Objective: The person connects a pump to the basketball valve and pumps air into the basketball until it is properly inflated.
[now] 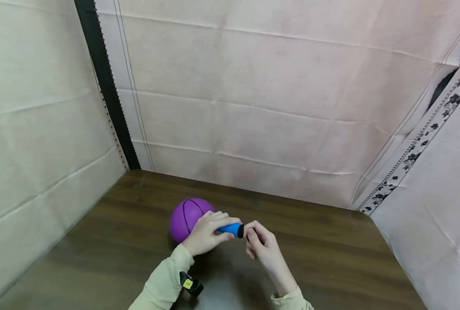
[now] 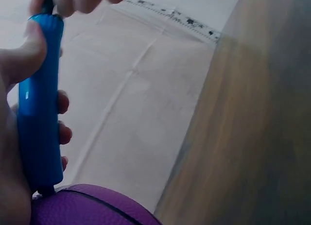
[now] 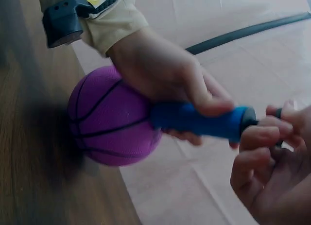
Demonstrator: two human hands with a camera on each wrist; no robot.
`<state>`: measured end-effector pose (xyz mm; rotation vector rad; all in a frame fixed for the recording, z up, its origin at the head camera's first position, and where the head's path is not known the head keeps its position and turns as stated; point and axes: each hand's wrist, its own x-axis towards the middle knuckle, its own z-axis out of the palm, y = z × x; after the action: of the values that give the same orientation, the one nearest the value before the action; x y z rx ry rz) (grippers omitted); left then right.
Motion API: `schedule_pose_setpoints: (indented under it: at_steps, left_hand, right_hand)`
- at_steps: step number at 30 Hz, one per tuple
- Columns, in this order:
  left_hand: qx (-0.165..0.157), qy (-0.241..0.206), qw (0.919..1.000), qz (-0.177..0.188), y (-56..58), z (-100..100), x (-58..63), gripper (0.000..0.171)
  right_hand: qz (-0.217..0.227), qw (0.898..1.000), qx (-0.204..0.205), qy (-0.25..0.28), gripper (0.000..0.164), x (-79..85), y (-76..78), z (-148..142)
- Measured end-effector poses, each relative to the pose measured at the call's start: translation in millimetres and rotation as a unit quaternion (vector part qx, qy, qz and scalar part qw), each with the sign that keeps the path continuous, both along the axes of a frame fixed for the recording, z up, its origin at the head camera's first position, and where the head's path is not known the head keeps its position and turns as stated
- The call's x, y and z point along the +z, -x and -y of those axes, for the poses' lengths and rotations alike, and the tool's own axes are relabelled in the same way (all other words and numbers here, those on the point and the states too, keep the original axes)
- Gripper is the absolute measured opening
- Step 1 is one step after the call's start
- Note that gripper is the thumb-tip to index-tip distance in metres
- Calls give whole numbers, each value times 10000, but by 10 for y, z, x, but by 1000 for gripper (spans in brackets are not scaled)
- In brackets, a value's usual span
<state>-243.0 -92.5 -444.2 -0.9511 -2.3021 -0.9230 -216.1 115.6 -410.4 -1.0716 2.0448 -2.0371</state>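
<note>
A blue hand pump (image 3: 194,120) with a black end lies in the grip of my left hand (image 1: 206,232), thumb along its barrel. Its far end meets a purple basketball (image 1: 189,217) with black lines, and a short black tip shows between them in the left wrist view. My right hand (image 1: 262,245) pinches the black handle (image 3: 278,113) at the pump's other end, fingers curled round it. In the right wrist view the ball (image 3: 112,123) rests on the table beside the left hand.
The dark brown wooden table (image 1: 330,254) is bounded by pale cloth walls (image 1: 253,107) at the back and both sides. A black wrist camera (image 1: 191,284) is strapped over the left sleeve.
</note>
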Motion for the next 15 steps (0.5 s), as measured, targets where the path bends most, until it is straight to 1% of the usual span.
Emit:
schedule_pose_setpoints:
  at_steps: [1,3,6,8,11,13,15]
  left_hand:
    - [-17,-7,10000,48,-4,-1,0,43]
    - [-34,-27,9999,91,-13,5,-7,41]
    - [20,-93,9999,37,-12,29,-20,37]
    - [113,-200,9997,-87,-4,49,-28,36]
    - [115,-230,9996,-92,13,67,-25,39]
    - [99,-223,9997,-55,18,60,-13,39]
    - [100,-205,9997,23,16,46,-8,38]
  right_hand:
    - [28,10000,-36,-84,19,0,-3,-10]
    - [232,9993,-176,-250,22,33,-24,-56]
    - [352,9986,-348,-198,25,179,-110,-194]
    - [238,9991,-346,-48,24,304,-174,-326]
    - [-25,9995,-308,119,20,452,-249,-481]
    - [-97,9995,-287,122,19,482,-259,-510]
    - [-86,9995,-277,117,19,455,-231,-463]
